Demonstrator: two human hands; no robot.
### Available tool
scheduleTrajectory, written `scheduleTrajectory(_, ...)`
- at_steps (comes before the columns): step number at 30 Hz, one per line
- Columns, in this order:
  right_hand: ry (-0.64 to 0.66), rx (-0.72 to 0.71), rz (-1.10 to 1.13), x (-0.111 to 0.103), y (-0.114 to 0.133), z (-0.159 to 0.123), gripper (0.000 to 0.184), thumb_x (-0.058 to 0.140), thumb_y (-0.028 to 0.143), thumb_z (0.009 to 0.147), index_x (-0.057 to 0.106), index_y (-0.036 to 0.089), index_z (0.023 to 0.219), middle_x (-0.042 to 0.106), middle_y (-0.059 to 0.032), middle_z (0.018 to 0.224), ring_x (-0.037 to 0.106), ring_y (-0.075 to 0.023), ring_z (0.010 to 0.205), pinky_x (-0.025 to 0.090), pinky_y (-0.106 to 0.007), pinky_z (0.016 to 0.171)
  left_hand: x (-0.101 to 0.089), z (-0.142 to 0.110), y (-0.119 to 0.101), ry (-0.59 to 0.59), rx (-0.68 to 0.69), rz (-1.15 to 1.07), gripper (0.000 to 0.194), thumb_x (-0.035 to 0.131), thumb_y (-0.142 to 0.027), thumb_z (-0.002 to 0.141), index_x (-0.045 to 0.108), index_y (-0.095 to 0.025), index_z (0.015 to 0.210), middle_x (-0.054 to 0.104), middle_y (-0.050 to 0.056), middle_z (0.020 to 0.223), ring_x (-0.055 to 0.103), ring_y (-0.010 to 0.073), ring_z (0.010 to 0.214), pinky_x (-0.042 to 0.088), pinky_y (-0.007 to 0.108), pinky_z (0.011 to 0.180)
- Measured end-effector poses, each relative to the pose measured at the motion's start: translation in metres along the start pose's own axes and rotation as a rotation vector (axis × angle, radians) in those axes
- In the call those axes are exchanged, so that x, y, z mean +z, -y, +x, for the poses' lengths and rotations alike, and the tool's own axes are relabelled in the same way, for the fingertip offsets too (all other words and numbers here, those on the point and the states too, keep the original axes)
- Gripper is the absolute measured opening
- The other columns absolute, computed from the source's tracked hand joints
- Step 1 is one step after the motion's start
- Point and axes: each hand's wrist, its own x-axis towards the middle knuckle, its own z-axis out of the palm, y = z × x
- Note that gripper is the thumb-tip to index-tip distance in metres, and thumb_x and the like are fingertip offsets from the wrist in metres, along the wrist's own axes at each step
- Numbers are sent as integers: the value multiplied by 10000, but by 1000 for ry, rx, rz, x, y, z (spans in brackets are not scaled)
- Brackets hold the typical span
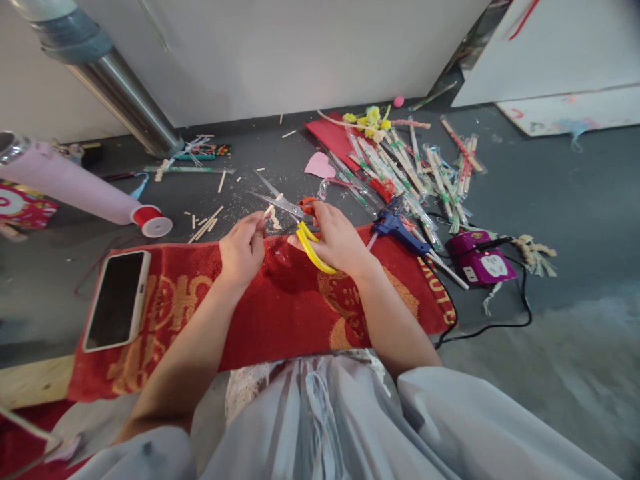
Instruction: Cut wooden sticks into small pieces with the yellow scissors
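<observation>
My right hand (pixel 333 237) grips a pair of scissors (pixel 287 205) with one yellow and one orange-red handle. The scissor blades stand apart and point to the upper left. Between the fingertips of my left hand (pixel 243 245) is a short, thin wooden stick (pixel 271 207), its free end lying at the blades. Both hands are over the front part of a red towel (pixel 290 320) with golden patterns. Several short cut stick pieces (pixel 205 227) lie on the dark table left of my left hand, and small crumbs are scattered behind the blades.
Wrapped chopsticks (pixel 400 167) are piled at the back right. A blue glue gun (pixel 397 230) lies on the towel's right end, near a purple power socket (pixel 481 259) with a black cable. Leftward are a phone (pixel 118 300), a red ribbon spool (pixel 153 221) and a pink bottle (pixel 75 180).
</observation>
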Motion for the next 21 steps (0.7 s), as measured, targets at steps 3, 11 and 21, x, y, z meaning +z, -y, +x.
scheduleTrajectory(3, 11, 9, -9, 0, -1, 0, 577, 547, 616, 854, 508, 144, 1183, 629, -165, 1156, 587, -293, 1076, 437, -439, 949, 1, 0, -1, -29, 16, 12, 292, 424, -270, 934, 695, -189, 1011, 758, 42, 963, 713, 144, 867, 576, 264, 791)
scheduleTrajectory(11, 4, 12, -33, 1, -1, -1, 596, 559, 635, 836, 504, 154, 1184, 621, -159, 1146, 584, -299, 1057, 438, -452, 939, 3, -4, 5, 21, 14, 23, 318, 411, -223, 908, 686, -188, 1062, 746, 32, 873, 712, 136, 840, 577, 259, 796)
scheduleTrajectory(21, 48, 54, -60, 1, 0, 2, 510, 522, 594, 881, 544, 152, 1135, 653, -136, 1072, 602, -274, 1005, 441, -406, 903, 1, -3, 3, 48, 33, 61, 365, 405, -140, 829, 677, -183, 1069, 751, 38, 959, 711, 152, 868, 574, 260, 762)
